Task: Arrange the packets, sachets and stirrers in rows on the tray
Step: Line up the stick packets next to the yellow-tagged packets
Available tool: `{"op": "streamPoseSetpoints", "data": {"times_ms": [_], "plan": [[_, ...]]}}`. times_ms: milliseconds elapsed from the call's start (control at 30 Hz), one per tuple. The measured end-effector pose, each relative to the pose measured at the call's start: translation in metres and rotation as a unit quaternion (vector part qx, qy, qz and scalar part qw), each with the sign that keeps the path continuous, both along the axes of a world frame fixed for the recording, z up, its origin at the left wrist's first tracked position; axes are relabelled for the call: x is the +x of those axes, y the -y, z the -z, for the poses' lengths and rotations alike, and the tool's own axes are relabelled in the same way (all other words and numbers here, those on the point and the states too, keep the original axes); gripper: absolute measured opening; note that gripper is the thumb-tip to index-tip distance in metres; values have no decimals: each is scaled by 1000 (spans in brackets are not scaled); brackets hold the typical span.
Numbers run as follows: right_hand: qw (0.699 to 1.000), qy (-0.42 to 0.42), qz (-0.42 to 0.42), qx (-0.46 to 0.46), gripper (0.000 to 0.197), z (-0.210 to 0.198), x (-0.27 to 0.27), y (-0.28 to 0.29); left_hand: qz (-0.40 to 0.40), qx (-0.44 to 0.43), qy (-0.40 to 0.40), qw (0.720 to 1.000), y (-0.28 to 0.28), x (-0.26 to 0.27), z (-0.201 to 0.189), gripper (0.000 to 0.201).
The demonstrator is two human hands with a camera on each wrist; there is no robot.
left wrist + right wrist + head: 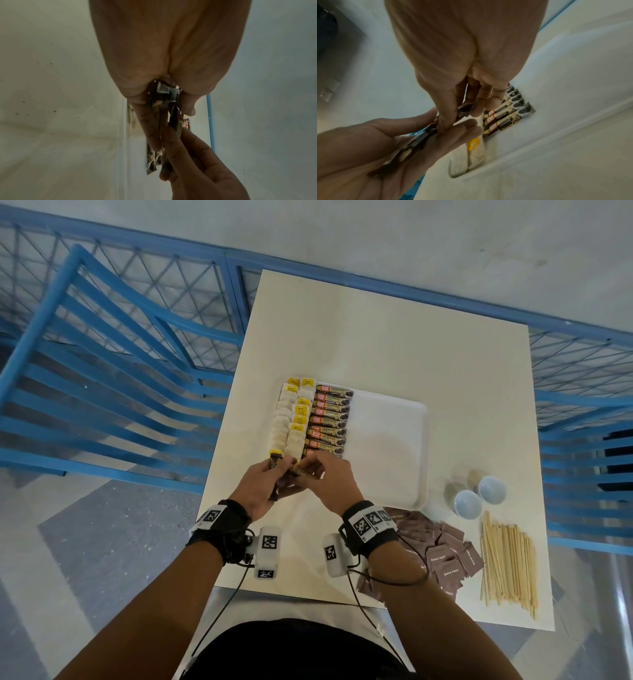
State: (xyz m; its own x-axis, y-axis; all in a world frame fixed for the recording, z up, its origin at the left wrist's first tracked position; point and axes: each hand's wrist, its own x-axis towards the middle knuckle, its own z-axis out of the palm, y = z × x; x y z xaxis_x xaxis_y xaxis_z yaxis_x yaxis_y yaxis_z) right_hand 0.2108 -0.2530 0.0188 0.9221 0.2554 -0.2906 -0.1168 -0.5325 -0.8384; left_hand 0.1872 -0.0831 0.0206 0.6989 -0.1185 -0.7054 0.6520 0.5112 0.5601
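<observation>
Left hand [262, 486] cradles coffee sachet stack [418, 140] at near edge of tray [390, 440]; right hand [330, 482] fingers [447, 121] pinch top sachet. Step: filling coffee row [330, 422]. Next, likely: lay it flush at row's near end.

One white tray [394, 446] on one desk [394, 344]. Coffee granule packets [331, 419] in row on tray: eight countable, row's near end hidden by hands. More packets held in left hand [263, 487], count unclear. Tea bags [291, 422] with yellow tags: two rows, roughly fourteen, overlap blurs exact count. Two white bowls [479, 496]. Brown sugar sachets [442, 553]: loose pile, too overlapped to count. Wooden stirrers [507, 563]: one bundle, dozens. Two hands, right hand [334, 484] among them.
</observation>
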Motion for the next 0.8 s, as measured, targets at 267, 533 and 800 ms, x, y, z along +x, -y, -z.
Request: {"op": "streamPoseSetpoints", "data": {"times_ms": [267,533,800], "plan": [[998,-42,7,39,26,-6,8,22,59,186,50,979,-1,-4,-2,19],[995,-80,27,57,16,-3,11,15,44,192,75,978,5,-3,-6,21],[964,-164,84,193,28,-8,8,22,45,175,57,982,2,-3,-6,29]]}}
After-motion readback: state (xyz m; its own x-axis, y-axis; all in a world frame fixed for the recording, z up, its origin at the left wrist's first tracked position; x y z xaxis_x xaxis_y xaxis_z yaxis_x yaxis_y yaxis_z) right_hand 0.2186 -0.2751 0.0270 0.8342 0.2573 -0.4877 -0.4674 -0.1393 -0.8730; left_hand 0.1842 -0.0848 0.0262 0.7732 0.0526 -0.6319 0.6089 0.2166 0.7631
